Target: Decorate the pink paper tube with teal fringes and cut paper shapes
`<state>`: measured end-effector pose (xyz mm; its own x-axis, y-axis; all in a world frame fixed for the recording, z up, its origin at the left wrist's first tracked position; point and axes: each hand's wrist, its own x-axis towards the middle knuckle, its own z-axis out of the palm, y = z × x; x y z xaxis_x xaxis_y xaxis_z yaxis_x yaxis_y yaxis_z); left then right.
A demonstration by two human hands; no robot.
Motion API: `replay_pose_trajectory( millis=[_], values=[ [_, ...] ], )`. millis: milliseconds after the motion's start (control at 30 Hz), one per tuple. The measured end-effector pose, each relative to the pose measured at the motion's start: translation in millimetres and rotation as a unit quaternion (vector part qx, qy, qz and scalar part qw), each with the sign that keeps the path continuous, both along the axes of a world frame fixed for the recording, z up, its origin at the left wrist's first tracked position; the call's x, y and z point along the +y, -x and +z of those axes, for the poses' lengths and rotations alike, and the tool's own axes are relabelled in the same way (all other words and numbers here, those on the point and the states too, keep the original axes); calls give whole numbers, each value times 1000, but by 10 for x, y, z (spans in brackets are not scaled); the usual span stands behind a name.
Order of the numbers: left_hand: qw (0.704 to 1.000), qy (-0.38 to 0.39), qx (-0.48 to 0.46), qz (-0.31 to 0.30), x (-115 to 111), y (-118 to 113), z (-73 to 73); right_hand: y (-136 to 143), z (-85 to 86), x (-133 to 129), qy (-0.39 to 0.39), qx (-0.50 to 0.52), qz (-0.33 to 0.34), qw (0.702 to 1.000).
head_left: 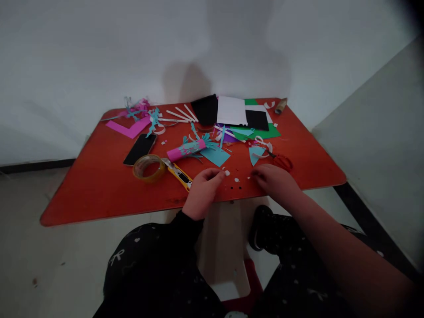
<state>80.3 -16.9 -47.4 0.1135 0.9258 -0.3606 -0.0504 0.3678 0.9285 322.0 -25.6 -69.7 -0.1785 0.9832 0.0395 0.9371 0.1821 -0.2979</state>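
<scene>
My left hand (204,191) is at the table's front edge, thumb and forefinger pinched together at a small white paper piece (227,173). To its right, my right hand (277,182) hovers low over the tabletop with curled fingers; what they hold, if anything, is too small to make out. Between the hands lie another white paper bit (236,179) and tiny black dots (240,187). Just behind are a blue paper sheet (216,155), a blue triangular scrap (256,154) and red-handled scissors (282,161). A pink tube with blue fringe (187,150) lies beyond my left hand.
On the red table (89,190) are a yellow utility knife (179,173), a tape roll (149,168) and a phone (140,149). White sticks (179,115), black, white and green sheets (273,130), a brown cone (281,106) and pink paper (130,128) lie farther back, before a wall.
</scene>
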Motion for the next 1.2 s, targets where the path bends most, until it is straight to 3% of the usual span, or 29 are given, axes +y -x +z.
replay_pose_trajectory(
  millis=[133, 267, 333, 567, 667, 800, 900, 1200],
  values=[
    [1000, 3, -1, 0, 4, -5, -17, 5, 38, -10, -3, 5, 4, 1000],
    [1000, 14, -3, 3, 8, -2, -19, 51, 55, -109, 7, 18, 141, 990],
    [1000, 28, -3, 1, 8, 9, -15, 81, 46, -177, -1, 5, 175, 985],
    [999, 39, -2, -1, 6, 37, -34, 131, -3, -321, -39, -53, 200, 978],
    [999, 40, 2, 1, 11, 16, -40, 119, -57, -311, -29, 0, 170, 985],
    [1000, 14, 5, 0, 17, -27, -42, 111, -71, -222, -11, 192, 78, 978],
    [1000, 9, 6, -7, 15, -49, -50, 139, 11, -155, -5, 301, 10, 954],
    [999, -33, 28, -8, -3, -94, 15, 369, 336, -136, 82, 483, -132, 862]
  ],
)
